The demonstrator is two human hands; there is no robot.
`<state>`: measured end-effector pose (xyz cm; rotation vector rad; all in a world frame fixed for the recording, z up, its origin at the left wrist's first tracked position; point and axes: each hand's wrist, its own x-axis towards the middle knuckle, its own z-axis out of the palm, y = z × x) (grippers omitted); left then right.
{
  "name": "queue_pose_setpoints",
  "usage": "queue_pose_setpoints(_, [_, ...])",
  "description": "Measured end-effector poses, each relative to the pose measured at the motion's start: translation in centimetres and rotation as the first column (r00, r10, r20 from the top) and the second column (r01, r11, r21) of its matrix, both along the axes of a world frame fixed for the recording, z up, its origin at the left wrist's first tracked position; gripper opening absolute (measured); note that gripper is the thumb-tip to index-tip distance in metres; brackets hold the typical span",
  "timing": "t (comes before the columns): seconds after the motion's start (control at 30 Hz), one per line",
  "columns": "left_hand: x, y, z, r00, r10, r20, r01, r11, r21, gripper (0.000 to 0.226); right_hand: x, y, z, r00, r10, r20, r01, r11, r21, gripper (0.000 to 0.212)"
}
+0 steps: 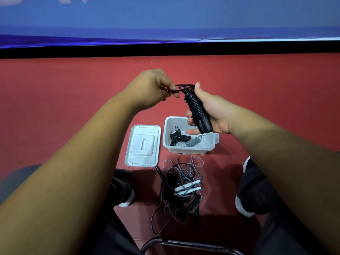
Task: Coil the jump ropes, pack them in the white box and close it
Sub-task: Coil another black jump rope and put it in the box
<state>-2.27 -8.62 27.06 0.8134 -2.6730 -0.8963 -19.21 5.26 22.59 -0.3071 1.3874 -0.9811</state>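
Right hand (211,115) grips one black jump rope (197,109), wound round its handles, above the white box (191,149); left hand (152,89) pinches its loose loop just beside. The box, on the floor, holds two coils: one black coil (179,138), one grey coil (192,142). One lid (142,146) lies left of it; one tangle of uncoiled ropes (184,183) lies nearer.

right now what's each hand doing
Left hand: pinches the loose end of the black jump rope.
Right hand: grips the same rope's coiled bundle.
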Motion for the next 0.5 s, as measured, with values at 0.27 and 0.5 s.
queue_pose_setpoints(0.27, [-0.3,0.7,-0.1,0.997,-0.041,-0.059,0.043,0.998,0.036,0.015,-0.4,0.0,0.0,0.997,-0.076,0.009,0.076,0.995,0.069,0.081])
queue_pose_setpoints(0.5, [-0.9,1.2,-0.1,0.964,0.154,-0.218,-0.113,0.975,0.192,0.035,-0.7,0.1,-0.2,0.998,-0.065,0.010,0.064,0.996,0.061,0.057])
